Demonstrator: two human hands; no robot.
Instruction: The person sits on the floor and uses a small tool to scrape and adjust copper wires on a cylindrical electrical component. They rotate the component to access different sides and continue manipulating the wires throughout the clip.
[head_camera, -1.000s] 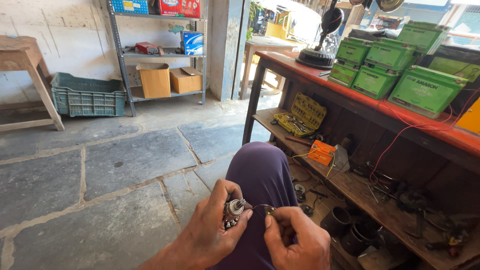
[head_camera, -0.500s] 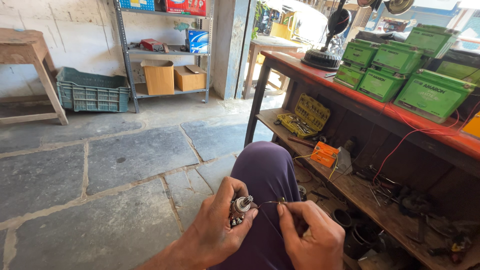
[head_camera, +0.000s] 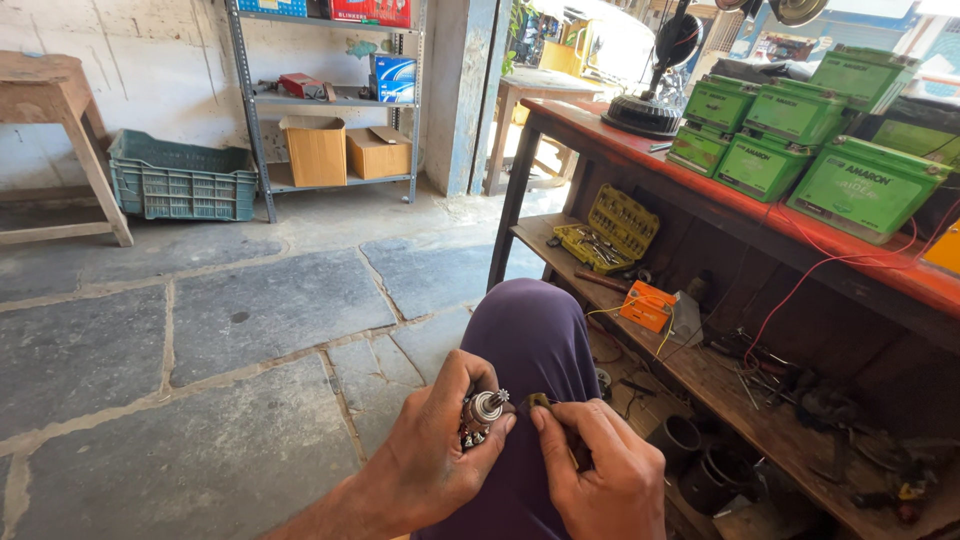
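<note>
**Small metal part pinched over your knee**

Low in the frame, your left hand (head_camera: 435, 455) pinches a small metal rotary part (head_camera: 480, 415) with a toothed shaft; your right hand (head_camera: 600, 470) is closed on a tiny brass piece (head_camera: 540, 402) beside it. The part looks light, rigid and probably slick: grip the body, not the thin terminals. The cluttered shelf (head_camera: 760, 420) at right and the orange meter (head_camera: 645, 305) stand apart, with green batteries (head_camera: 865, 185) on the counter (head_camera: 900, 270) above.

A repair workshop: green batteries (head_camera: 800, 140) on a red workbench (head_camera: 740, 215), socket set (head_camera: 610, 228), tool-strewn lower shelf (head_camera: 760, 410).
</note>
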